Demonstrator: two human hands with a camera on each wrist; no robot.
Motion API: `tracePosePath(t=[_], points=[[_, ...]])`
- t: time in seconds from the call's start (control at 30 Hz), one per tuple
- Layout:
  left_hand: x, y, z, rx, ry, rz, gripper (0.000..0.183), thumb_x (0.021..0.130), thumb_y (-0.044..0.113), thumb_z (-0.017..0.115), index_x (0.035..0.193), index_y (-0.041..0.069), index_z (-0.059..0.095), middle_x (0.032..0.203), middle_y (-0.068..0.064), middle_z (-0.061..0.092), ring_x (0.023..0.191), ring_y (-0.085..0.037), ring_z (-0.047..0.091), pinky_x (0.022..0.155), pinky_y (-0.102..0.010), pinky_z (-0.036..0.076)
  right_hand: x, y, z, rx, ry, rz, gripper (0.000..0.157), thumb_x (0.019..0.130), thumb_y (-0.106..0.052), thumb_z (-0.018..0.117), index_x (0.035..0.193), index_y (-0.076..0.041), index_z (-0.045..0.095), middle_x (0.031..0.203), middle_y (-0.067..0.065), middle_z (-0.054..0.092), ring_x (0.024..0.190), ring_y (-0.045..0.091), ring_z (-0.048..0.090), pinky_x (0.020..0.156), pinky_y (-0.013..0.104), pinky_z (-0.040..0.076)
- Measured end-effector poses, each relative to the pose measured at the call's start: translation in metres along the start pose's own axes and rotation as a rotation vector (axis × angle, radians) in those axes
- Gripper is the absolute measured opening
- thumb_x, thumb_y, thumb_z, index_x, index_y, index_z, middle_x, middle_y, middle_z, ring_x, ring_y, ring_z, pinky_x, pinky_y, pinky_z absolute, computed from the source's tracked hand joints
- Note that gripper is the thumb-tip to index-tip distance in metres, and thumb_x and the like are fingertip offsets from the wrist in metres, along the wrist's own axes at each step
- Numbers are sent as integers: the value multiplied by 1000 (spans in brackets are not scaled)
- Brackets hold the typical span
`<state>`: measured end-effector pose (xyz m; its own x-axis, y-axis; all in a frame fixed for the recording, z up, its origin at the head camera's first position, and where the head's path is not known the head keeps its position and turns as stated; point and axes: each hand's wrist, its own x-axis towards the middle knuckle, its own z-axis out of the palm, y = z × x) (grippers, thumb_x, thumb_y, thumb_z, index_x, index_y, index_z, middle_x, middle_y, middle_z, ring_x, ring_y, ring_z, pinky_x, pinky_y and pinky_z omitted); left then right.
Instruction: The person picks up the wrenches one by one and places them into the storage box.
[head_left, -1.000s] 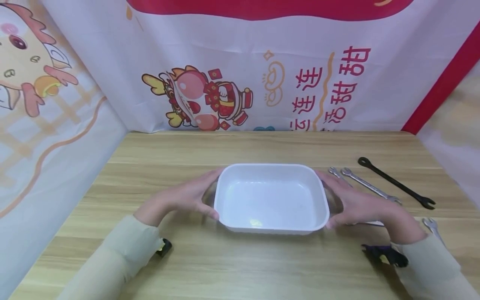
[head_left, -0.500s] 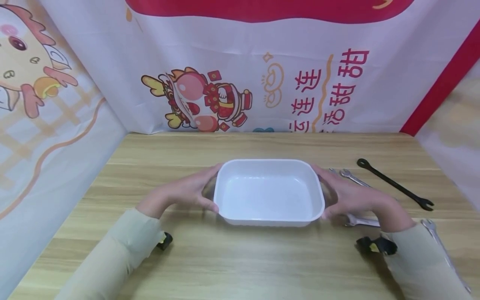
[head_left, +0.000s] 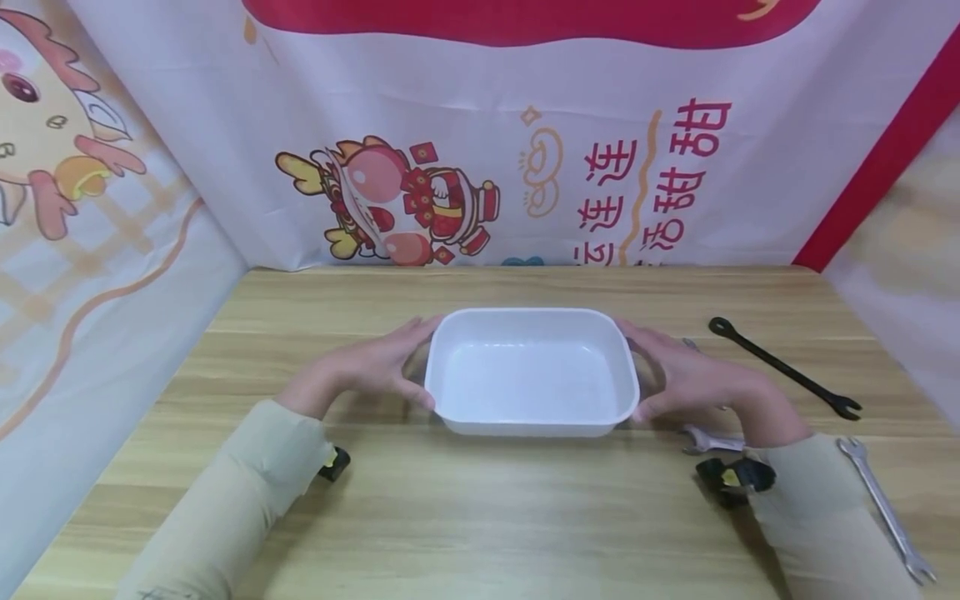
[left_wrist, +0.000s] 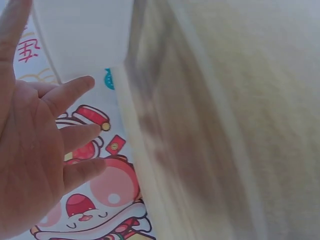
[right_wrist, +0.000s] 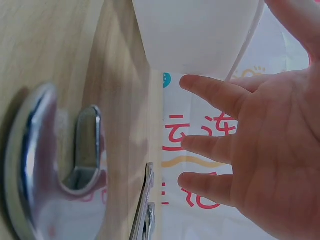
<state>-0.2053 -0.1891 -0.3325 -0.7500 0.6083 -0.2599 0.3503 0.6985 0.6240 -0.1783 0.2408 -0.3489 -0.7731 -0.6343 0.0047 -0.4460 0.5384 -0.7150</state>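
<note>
A white rectangular plastic tub (head_left: 534, 429) is held between both hands at the middle of the table, open side up, with nothing inside. My left hand (head_left: 378, 368) grips its left end, thumb at the near corner and index finger at the far one. The right hand (head_left: 686, 377) grips the opposite end in the same way. In the left wrist view, the other fingers of the left hand (left_wrist: 45, 135) spread out below the tub's end wall (left_wrist: 85, 42). Likewise, the right hand (right_wrist: 265, 135) spreads its lower fingers beside the tub (right_wrist: 197, 35).
On the wooden table (head_left: 510, 517), right of the tub, lie a black wrench (head_left: 783, 367) and several silver ones. One silver wrench (head_left: 885, 508) lies beyond the right sleeve, another (head_left: 712, 442) beside the right wrist. A printed cloth (head_left: 247, 192) hangs along the back and sides.
Both hands have moved the tub away from the person and slightly left. More of the silver wrenches by the right forearm now shows, while those behind the right hand are more covered.
</note>
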Motion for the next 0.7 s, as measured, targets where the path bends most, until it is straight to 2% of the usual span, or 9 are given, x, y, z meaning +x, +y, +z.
tracePosePath(t=[0.1, 0.23, 0.3, 0.47, 0.6, 0.7], points=[[1, 1, -2, 4, -13, -30, 121, 67, 58, 85, 159, 38, 8, 169, 0, 9, 155, -37, -5, 118, -69, 7, 0, 1, 0, 7, -4, 27, 125, 64, -28, 94, 160, -21, 15, 163, 10, 29, 149, 43, 20, 111, 78, 10], [-2, 2, -2, 15, -27, -52, 121, 69, 59, 83, 159, 38, 5, 169, 1, 7, 155, -38, -6, 118, -69, 7, -1, 2, 1, 16, -12, 47, 126, 65, -30, 93, 161, -24, 11, 164, 10, 25, 151, 44, 17, 111, 79, 8], [-5, 2, -1, 39, -22, -28, 119, 72, 60, 81, 160, 36, 5, 169, 2, 8, 156, -36, -5, 121, -66, 5, 0, 3, 2, 18, -14, 40, 126, 66, -29, 93, 161, -24, 10, 165, 10, 23, 151, 44, 16, 111, 79, 8], [-13, 10, 2, 130, 12, -9, 121, 76, 65, 75, 161, 25, -1, 170, -2, 4, 156, -34, -6, 124, -58, 4, -2, 2, 3, 23, -15, 44, 124, 69, -27, 91, 161, -23, 9, 167, 10, 17, 152, 45, 12, 110, 79, 9], [-10, 13, 8, 187, 44, -54, 128, 74, 73, 70, 160, 20, -8, 170, -4, -6, 156, -31, -9, 124, -57, 9, -3, 0, 3, 33, -15, 66, 123, 70, -27, 90, 161, -27, 7, 168, 10, 15, 152, 46, 12, 110, 79, 8], [-7, 12, 14, 225, 81, -63, 128, 74, 76, 67, 160, 17, -7, 169, -4, -7, 156, -31, -8, 123, -58, 11, -3, 0, 3, 43, -22, 59, 122, 72, -26, 90, 161, -26, 6, 168, 10, 15, 152, 45, 12, 111, 78, 8]])
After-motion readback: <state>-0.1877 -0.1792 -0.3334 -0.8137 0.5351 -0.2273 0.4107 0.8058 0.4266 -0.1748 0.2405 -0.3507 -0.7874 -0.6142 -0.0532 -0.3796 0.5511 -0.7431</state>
